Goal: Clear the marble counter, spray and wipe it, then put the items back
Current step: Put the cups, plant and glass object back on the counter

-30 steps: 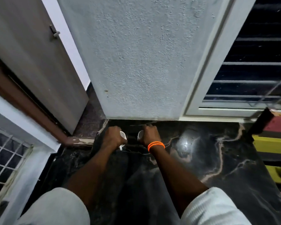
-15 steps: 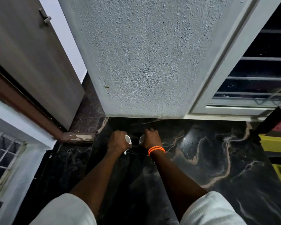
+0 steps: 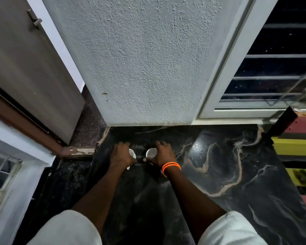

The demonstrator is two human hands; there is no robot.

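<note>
Two small white cups stand close together on the black marble counter (image 3: 228,174), near the foot of the textured wall. My left hand (image 3: 121,154) grips the left cup (image 3: 132,153), of which only a white sliver shows past my fingers. My right hand (image 3: 162,154), with an orange bead bracelet at the wrist, grips the right cup (image 3: 151,152), whose open rim faces up. Both forearms reach forward from white sleeves at the bottom of the view.
A rough grey wall (image 3: 145,68) rises right behind the cups. A grey door (image 3: 30,76) with a brown frame is at the left, a barred window (image 3: 276,68) at the right. Colourful striped cloth (image 3: 297,147) lies past the counter's right edge.
Both hands have stayed on the cups and drawn slightly back from the wall; the view has shifted a little.
</note>
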